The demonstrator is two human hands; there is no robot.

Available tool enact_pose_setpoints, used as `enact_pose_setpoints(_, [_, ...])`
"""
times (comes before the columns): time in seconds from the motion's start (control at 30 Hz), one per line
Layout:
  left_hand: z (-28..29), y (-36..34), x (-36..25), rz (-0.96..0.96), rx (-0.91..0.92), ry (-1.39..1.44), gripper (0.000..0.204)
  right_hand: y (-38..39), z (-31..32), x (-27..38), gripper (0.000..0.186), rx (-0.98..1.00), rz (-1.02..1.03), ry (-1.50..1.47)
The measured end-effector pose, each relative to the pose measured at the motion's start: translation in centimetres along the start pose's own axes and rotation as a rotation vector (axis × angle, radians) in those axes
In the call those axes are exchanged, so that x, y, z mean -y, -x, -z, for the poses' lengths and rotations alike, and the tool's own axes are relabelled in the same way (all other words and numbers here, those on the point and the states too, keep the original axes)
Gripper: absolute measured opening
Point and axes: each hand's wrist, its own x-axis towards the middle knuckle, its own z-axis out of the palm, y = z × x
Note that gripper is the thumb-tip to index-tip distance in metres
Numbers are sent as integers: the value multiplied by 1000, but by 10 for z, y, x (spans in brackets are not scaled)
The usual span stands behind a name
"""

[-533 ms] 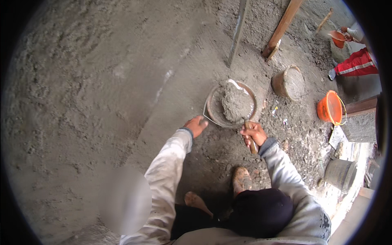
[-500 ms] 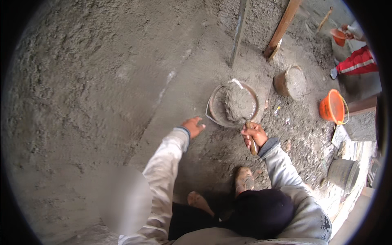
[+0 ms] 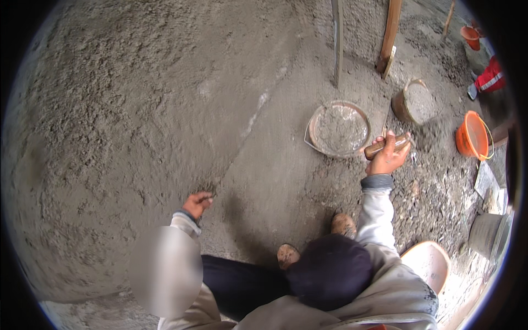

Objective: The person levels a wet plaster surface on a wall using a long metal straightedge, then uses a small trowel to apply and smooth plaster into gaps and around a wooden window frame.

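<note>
My right hand is closed round the wooden handle of a trowel, held just right of a bucket of mortar. The trowel's blade is blurred, with a smear of grey mortar around it. Wet mortar fills much of that bucket, and its wire handle hangs down on the left side. My left hand is off to the left over the rough grey surface, fingers loosely bent and a little apart, with nothing visible in them.
Another mortar-filled bucket stands beyond my right hand. Further right are an orange bucket and a grey bucket. A pale basin lies near my right elbow. Two upright posts stand ahead. A person in red trousers is at far right.
The mortar-loaded trowel has left the bucket and swung right with my right hand, its handle now turned sideways. My left hand has drawn back to the left, away from the bucket.
</note>
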Motion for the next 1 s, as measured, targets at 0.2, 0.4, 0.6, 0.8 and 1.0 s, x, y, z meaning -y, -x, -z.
enact_pose_setpoints(0.2, [15, 28, -15, -29, -134, 150, 37, 15, -77, -176, 43, 223, 243, 689])
enact_pose_setpoints(0.4, [5, 64, -25, -54, -86, -53, 34, 125, -51, -54, 43, 1710, -612, 282])
enact_pose_setpoints(0.6, [-11, 69, -9, -13, 40, 29, 30, -41, 2, -15, 24, 1352, 259, 1436])
enact_pose_setpoints(0.8, [-33, 27, -44, -86, 161, 28, 32, -119, 7, -90, 27, 1633, 210, 1866])
enact_pose_setpoints(1.0, [-34, 28, -71, -64, 69, -77, 32, -110, 10, -79, 15, 1424, -742, 1259])
